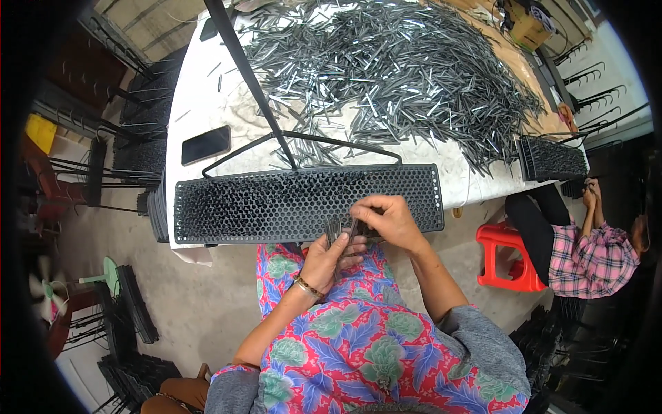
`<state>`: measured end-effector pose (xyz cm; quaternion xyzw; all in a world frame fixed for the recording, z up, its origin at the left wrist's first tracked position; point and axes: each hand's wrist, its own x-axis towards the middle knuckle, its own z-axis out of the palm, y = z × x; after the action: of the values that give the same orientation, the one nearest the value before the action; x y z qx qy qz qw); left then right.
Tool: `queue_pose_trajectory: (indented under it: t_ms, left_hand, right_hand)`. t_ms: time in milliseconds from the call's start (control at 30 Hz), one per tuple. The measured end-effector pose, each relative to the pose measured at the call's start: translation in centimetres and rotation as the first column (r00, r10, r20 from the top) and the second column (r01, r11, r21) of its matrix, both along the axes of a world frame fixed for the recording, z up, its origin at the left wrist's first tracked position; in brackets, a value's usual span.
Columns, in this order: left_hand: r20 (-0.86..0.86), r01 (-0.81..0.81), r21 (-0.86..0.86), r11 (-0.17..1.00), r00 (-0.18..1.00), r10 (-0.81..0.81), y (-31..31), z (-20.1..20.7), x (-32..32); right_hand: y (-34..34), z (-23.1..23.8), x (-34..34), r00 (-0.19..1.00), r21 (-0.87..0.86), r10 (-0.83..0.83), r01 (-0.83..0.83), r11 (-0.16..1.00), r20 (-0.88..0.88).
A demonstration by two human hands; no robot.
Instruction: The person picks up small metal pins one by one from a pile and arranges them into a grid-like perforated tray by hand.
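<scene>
A long black tray full of round holes (310, 200) lies along the near edge of the table, in front of me. Many of its holes on the left side look filled with dark upright pieces; the right part shows more bare holes. Closed round a small bunch of slim dark sticks (334, 228), my left hand (325, 259) is just below the tray's near edge. My right hand (392, 219) is just above and to the right of it, thumb and forefinger pinched on a slim dark stick (354, 222) by the bunch.
Beyond the tray, a large heap of slim dark sticks (386, 76) covers the white-clothed table (207, 110). A phone (207, 145) lies at left, and a black metal frame (255, 83) rises behind the tray. At right, a person (593, 255) works by a red stool (507, 259) and another tray (555, 159).
</scene>
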<state>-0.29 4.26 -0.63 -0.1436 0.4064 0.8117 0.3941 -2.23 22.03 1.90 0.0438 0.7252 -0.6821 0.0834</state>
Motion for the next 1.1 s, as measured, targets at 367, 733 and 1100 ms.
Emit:
queue_pose_trajectory:
  t_ms: [367,733,1100]
  left_hand:
    - [-0.007,0.062,-0.037,0.997,0.998,-0.063,-0.1,-0.2,0.3]
    - [0.028,0.181,-0.065,0.981,0.983,-0.179,-0.4,-0.5,0.2]
    - [0.062,0.248,0.023,0.969,0.967,-0.249,-0.6,-0.4,0.4]
  right_hand:
    - [0.0,-1.8,-3.5,0.763,0.294,-0.152,0.414,0.862,-0.628]
    - [0.1,-1.9,-3.5,0.697,0.473,0.092,0.378,0.796,-0.711]
    - [0.1,-2.4,-3.5,0.656,0.502,0.141,0.403,0.765,-0.741]
